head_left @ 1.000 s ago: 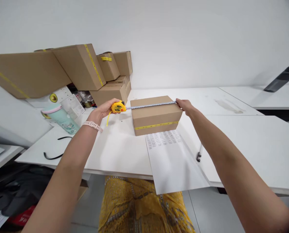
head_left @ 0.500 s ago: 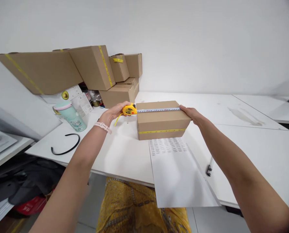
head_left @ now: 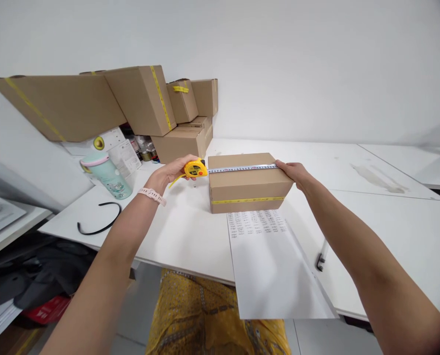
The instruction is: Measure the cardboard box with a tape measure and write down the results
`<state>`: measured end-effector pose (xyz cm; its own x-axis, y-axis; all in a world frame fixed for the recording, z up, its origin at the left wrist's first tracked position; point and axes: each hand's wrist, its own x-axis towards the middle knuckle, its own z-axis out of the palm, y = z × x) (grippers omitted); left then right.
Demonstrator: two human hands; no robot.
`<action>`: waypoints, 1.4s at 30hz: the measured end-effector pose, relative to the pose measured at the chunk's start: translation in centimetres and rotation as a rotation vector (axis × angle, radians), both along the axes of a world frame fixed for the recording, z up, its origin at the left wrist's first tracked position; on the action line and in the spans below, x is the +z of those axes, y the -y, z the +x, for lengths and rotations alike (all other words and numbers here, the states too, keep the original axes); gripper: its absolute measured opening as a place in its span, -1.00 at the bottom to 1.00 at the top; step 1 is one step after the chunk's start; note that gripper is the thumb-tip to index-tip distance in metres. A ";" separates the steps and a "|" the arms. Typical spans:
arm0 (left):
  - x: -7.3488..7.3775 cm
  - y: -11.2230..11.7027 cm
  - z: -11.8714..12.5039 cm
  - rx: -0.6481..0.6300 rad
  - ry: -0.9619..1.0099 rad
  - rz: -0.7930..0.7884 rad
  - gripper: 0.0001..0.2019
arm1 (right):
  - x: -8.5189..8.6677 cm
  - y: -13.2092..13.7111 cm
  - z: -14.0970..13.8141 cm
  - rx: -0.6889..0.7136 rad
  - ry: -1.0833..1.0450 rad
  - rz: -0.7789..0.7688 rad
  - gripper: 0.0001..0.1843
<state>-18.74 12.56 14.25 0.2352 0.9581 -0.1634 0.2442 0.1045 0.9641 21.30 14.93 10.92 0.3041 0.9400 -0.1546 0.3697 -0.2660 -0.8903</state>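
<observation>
A yellow tape measure (head_left: 195,169) is in my left hand (head_left: 176,169), its case held just off the left end of a closed cardboard box (head_left: 247,191). From the case a white blade (head_left: 242,168) with printed numbers runs across the top of the box to its right edge. There my right hand (head_left: 291,172) pinches the blade's end at the box's edge, fingers partly hidden behind the corner. A yellow strip runs along the box's front face. Under the box's front lies a printed sheet of paper (head_left: 275,276), which overhangs the table edge.
Several cardboard boxes (head_left: 138,101) are stacked at the back left against the wall. A mint tumbler (head_left: 108,175) and a black headband-like loop (head_left: 99,228) are on the table's left. A pen (head_left: 321,259) lies right of the paper.
The tape case in my left hand has tilted slightly and shifted a little left. My right hand stays at the box's right edge. The view has moved slightly.
</observation>
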 end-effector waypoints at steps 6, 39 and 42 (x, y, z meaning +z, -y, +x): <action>1.3 1.4 1.0 -0.013 -0.007 0.043 -0.57 | -1.3 -1.5 0.7 -0.022 0.106 0.131 -0.58; -3.3 15.4 24.5 0.188 0.684 -0.275 -0.50 | 1.4 -7.8 -6.6 0.420 0.362 0.244 -0.83; -3.5 15.6 24.7 0.214 0.649 -0.297 -0.49 | 1.4 -7.6 -6.7 0.427 0.361 0.236 -0.82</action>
<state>6.01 -3.04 10.76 0.1855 0.9309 -0.3146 -0.4192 0.3645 0.8315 14.60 22.52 12.30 -0.1135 0.9868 0.1157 0.6898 0.1621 -0.7056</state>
